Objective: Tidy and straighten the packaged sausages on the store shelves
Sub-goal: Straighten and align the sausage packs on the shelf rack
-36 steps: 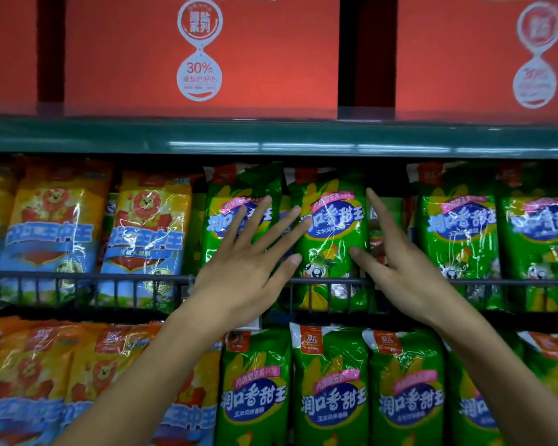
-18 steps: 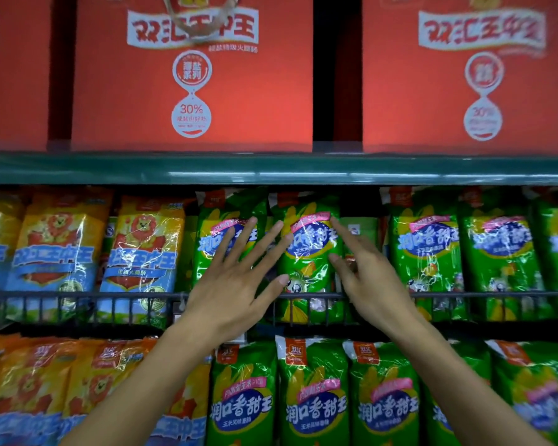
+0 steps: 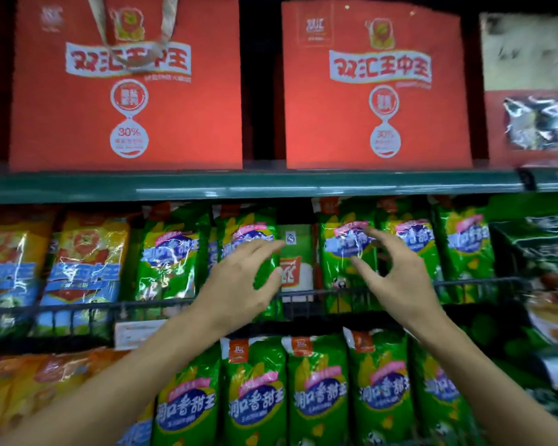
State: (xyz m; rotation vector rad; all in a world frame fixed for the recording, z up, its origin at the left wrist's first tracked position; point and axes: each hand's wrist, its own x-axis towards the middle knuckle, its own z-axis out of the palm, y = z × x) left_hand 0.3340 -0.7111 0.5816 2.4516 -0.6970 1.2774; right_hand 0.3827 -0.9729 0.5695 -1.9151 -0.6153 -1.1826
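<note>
Hands have shifted rightward along the middle shelf. Left hand [image 3: 239, 284] now curls loosely against a green sausage pack [image 3: 250, 252], apparently touching, not gripping; right hand [image 3: 397, 272] hovers half-open before the neighbouring green pack [image 3: 347, 249]. Between them a set-back pack [image 3: 295, 255] leaves a gap, probably next to fix. Wire rail [image 3: 303, 296] blocks the packs' bases; red boxes [image 3: 126, 88] stand above.

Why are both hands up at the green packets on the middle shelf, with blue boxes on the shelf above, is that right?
Almost. The head view shows both hands, left and right, at the green packets, but the boxes above are red, not blue.
</note>
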